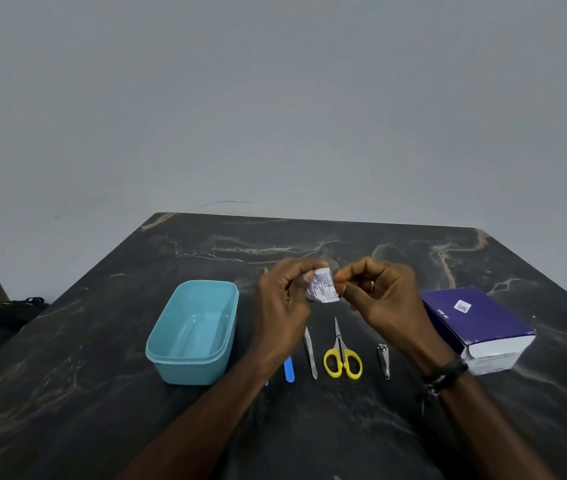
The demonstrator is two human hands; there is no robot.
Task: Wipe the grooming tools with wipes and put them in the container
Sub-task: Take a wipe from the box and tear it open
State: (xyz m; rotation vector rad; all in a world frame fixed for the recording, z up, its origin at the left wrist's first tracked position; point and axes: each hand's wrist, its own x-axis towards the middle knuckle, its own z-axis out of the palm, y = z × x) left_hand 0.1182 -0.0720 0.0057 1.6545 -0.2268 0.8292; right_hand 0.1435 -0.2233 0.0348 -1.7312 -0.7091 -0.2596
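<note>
Above the tools, left hand (284, 299) and right hand (379, 296) both pinch a wipe sachet (322, 289) between them.

A row of tools is laid on the desk (309, 427): from 9 to 3 o'clock, the nail file (289, 368), tweezers (310, 353), scissors (341, 356) and nail clipper (384, 361). The container (171, 355) is set at 9 o'clock of the row, the box (476, 320) at 3 o'clock. A sachet (322, 289) is held above, at 12 o'clock.
</note>
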